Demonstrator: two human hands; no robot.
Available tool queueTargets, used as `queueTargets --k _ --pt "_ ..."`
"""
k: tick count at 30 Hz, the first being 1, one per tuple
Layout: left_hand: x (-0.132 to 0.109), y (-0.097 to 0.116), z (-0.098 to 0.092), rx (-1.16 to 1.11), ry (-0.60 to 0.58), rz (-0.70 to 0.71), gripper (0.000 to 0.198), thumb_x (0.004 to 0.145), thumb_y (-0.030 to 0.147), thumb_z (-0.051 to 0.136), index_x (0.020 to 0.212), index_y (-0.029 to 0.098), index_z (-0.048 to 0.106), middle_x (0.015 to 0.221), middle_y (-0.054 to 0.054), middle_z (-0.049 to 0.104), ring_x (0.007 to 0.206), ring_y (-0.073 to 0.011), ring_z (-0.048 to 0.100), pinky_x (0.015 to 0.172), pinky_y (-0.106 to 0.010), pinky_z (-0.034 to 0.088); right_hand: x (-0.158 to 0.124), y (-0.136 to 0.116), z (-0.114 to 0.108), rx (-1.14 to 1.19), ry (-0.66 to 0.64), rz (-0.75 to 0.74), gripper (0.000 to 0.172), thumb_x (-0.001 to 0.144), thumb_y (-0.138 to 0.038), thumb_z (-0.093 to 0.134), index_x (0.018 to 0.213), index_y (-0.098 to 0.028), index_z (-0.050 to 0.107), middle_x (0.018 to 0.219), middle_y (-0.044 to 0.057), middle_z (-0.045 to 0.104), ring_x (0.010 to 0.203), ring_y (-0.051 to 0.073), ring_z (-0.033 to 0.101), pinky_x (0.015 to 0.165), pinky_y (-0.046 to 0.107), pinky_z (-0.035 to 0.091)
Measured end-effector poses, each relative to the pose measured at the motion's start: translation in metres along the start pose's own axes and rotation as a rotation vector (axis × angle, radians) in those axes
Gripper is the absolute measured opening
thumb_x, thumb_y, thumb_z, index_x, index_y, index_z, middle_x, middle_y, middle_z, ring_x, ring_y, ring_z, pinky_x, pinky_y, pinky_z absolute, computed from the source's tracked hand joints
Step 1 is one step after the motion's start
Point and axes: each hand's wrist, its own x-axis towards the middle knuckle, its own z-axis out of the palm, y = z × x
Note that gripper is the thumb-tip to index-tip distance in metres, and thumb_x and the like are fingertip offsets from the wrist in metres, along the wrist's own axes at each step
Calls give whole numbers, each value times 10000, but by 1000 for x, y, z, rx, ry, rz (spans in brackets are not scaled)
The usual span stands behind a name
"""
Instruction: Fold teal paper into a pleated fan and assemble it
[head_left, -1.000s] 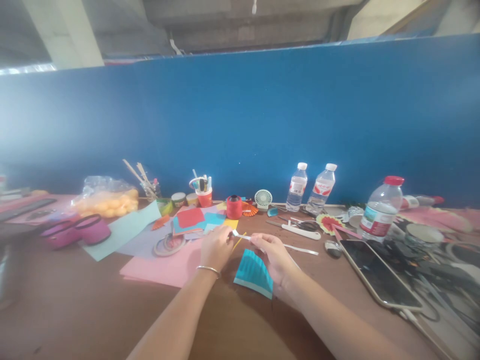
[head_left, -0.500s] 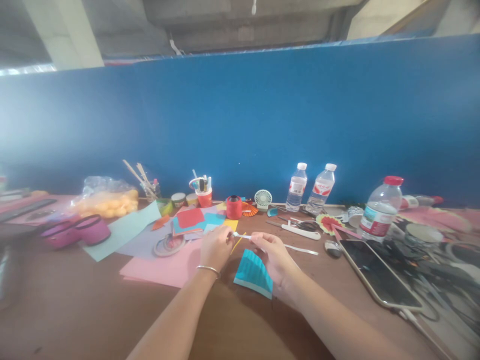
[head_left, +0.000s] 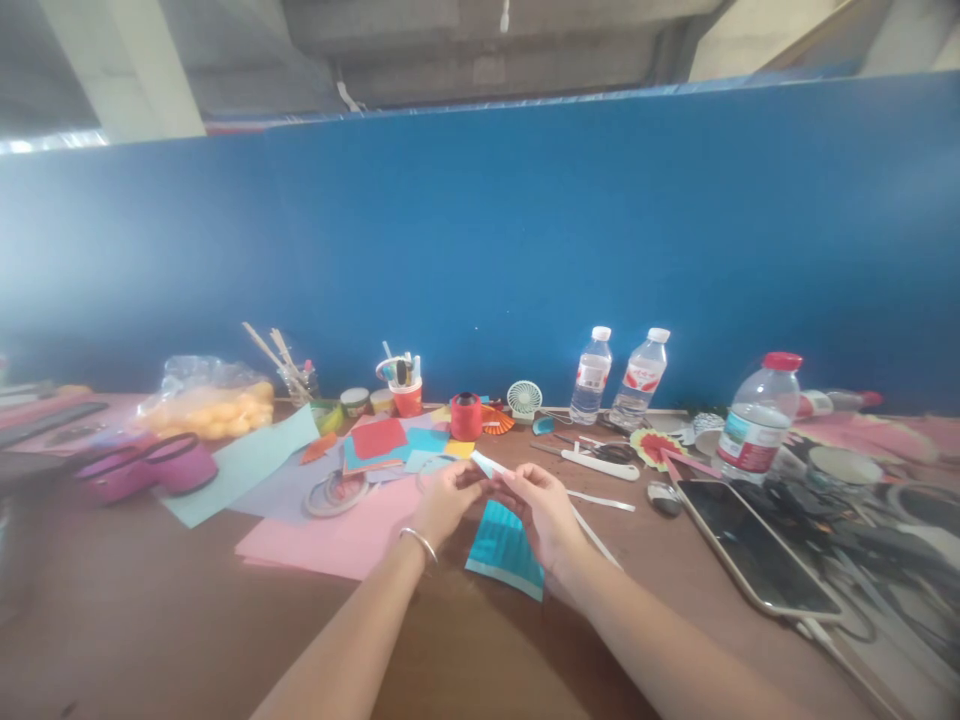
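Note:
Above the table, my left hand point(head_left: 448, 500) and my right hand point(head_left: 541, 505) meet with fingertips pinched on a narrow white strip point(head_left: 486, 463). Its upper end sticks up between them, and a long white tail point(head_left: 596, 537) trails out past my right wrist. Whether this is paper or tape I cannot tell. Just below my hands lies a pleated blue piece of paper point(head_left: 506, 550), partly covered by my right hand. A second white strip point(head_left: 602, 501) rests flat on the table to the right.
Pink paper sheets point(head_left: 337, 535) and a tape roll point(head_left: 335, 493) lie to the left. Farther back stand a red cup point(head_left: 407, 398), a small fan point(head_left: 524, 399) and water bottles point(head_left: 592, 375). To the right are a white box cutter point(head_left: 600, 463), a phone point(head_left: 757, 545) and tangled cables point(head_left: 862, 540).
My hands have drawn closer together and the strip, level before, now tilts up between my fingers. Its tail has come into view beyond my right wrist.

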Motion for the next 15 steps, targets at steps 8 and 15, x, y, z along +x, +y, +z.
queueTargets --k 8,15 --pt "-6 10 3 -526 24 -166 198 710 291 519 831 137 551 811 -82 642 770 -191 604 745 -345 450 2 5 -5 -279 24 -149 234 597 -284 647 542 -170 449 656 1 599 671 156 554 646 274 422" --pt "-3 5 1 -457 156 -122 225 675 311 580 783 116 603 782 -65 622 762 -162 583 693 -283 476 2 2 -6 -394 30 -186 242 589 -315 636 528 -163 457 692 31 604 663 160 537 601 272 406"
